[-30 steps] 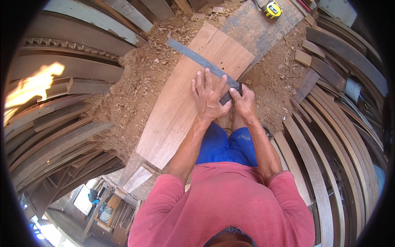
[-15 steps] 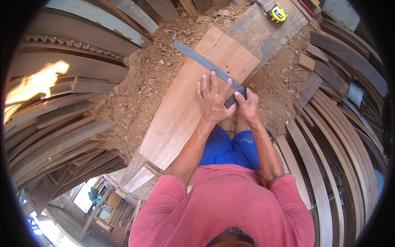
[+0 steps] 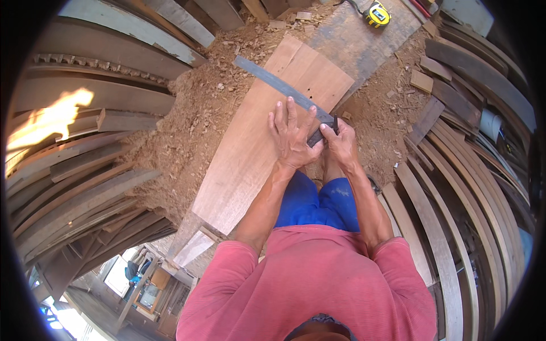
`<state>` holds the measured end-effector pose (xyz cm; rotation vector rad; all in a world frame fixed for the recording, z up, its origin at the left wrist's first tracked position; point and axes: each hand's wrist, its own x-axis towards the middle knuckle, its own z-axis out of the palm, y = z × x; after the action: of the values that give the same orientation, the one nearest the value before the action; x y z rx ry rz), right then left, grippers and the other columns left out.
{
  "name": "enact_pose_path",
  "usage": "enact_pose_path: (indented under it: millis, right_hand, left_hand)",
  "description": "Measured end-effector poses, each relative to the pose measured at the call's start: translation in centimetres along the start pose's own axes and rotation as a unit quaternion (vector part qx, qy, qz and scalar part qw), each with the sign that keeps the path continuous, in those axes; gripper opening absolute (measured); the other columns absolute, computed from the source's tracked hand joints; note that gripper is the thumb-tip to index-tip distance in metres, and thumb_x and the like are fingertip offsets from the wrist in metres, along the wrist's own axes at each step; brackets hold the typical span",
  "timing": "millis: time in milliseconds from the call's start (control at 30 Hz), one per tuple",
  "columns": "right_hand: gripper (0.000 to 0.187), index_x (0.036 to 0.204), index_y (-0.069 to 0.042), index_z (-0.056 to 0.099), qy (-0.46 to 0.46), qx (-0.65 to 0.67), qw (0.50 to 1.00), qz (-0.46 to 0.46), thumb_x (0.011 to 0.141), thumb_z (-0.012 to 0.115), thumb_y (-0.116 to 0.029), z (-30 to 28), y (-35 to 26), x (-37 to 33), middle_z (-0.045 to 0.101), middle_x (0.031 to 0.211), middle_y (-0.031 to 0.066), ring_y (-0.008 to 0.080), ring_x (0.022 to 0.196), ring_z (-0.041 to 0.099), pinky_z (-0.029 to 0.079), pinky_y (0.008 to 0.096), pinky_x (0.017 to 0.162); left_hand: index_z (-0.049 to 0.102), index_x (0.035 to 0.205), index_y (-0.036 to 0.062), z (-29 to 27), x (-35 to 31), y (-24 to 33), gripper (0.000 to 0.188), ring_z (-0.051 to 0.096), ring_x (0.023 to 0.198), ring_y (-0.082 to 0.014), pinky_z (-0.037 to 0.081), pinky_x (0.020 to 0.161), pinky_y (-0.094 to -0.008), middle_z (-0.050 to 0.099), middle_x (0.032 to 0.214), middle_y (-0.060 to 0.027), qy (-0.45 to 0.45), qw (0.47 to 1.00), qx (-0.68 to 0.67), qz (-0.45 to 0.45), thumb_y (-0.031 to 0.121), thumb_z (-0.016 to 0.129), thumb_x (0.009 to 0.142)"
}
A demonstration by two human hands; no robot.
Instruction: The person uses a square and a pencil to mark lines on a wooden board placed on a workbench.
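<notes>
A wide reddish-brown wooden board (image 3: 250, 148) lies slantwise in front of me. Across its far part rests a try square (image 3: 273, 81), its grey metal blade reaching past the board's left edge. My left hand (image 3: 293, 139) lies flat with fingers spread, fingertips on the board and at the blade, thumb by the square's dark stock (image 3: 316, 137). At the board's right edge, my right hand (image 3: 342, 146) is closed around a short dark pen-like stick (image 3: 335, 123), beside the stock. Its lower part is hidden by the fingers.
A yellow and black tape measure (image 3: 377, 15) sits on a worn plank (image 3: 352, 40) under the board's far end. Wood shavings (image 3: 187, 131) cover the ground. Stacked boards line the left (image 3: 96, 85) and right (image 3: 438, 210). A small wood offcut (image 3: 421, 81) lies at right.
</notes>
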<state>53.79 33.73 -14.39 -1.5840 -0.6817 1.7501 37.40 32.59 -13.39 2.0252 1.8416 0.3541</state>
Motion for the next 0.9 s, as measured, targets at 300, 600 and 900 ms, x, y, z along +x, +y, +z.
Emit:
enact_pose_path:
  millis: [300,600,900]
  right_hand:
    - [0.013,0.104,0.0,0.073,0.021,-0.019,1.0,-0.012,0.099,0.078,-0.012,-1.4,1.9,0.2,0.068,0.086,-0.0024,0.0054,0.075,0.058,0.049,0.0265,0.067]
    - [0.009,0.105,-0.002,0.073,0.009,0.085,0.996,-0.027,0.101,0.077,-0.01,-0.1,2.8,0.6,0.067,0.086,-0.0043,0.0032,0.073,0.056,0.047,0.0238,0.064]
    - [0.021,0.112,-0.002,0.08,0.129,-0.12,0.98,-0.094,0.106,0.071,-0.021,-3.5,-1.1,-0.3,0.072,0.088,0.0036,0.015,0.084,0.065,0.054,0.0338,0.077]
  left_hand:
    - [0.055,0.164,0.0342,0.2,0.1,-0.2,0.103,0.023,0.162,-0.0546,0.017,0.126,-0.0741,0.026,0.179,-0.0298,0.011,0.999,0.038,0.015,0.051,0.089,0.068]
    - [0.053,0.165,0.0353,0.4,0.2,-0.3,0.1,0.024,0.162,-0.0549,0.019,0.126,-0.0749,0.028,0.177,-0.031,0.025,0.998,0.05,0.031,0.048,0.087,0.071]
    - [0.052,0.165,0.0344,0.3,0.3,-0.2,0.101,0.025,0.16,-0.0564,0.019,0.124,-0.0759,0.027,0.178,-0.0307,0.016,0.998,0.055,0.032,0.053,0.087,0.073]
